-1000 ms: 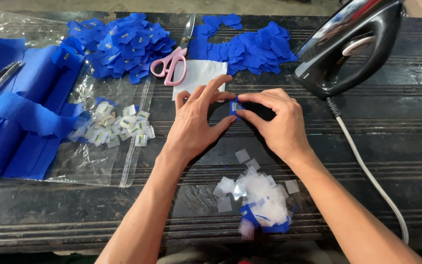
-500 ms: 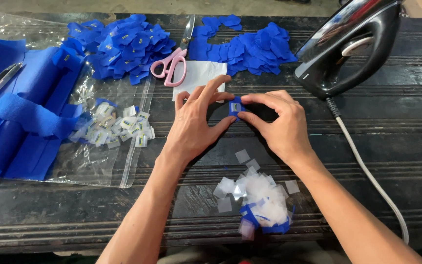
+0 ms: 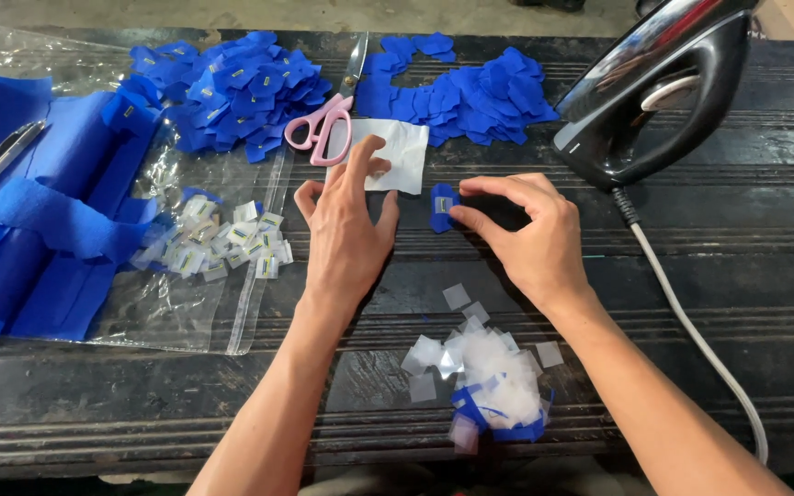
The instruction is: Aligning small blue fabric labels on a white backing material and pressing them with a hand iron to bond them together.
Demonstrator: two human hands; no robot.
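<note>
Blue patch: a small blue fabric piece with a pale tag at its centre, lying on the dark slatted surface between the two hands, just below the white sheet.
Right hand: thumb and forefinger pinched on the patch's right edge; grip closed on it, other fingers curled.
Left hand: open and spread, holding nothing; fingertips resting on or just over the white sheet's lower edge, thumb side near the patch but apart from it.
Handling, judged: the patch looks very light, thin and limp; it would fold or slide under a careless touch. Not fragile.
Where to take hold, judged: by an outer edge in a fingertip pinch, clear of the central tag.
Nearby: pink scissors beside the sheet; black iron standing to the right; white scraps heaped below the hands.
</note>
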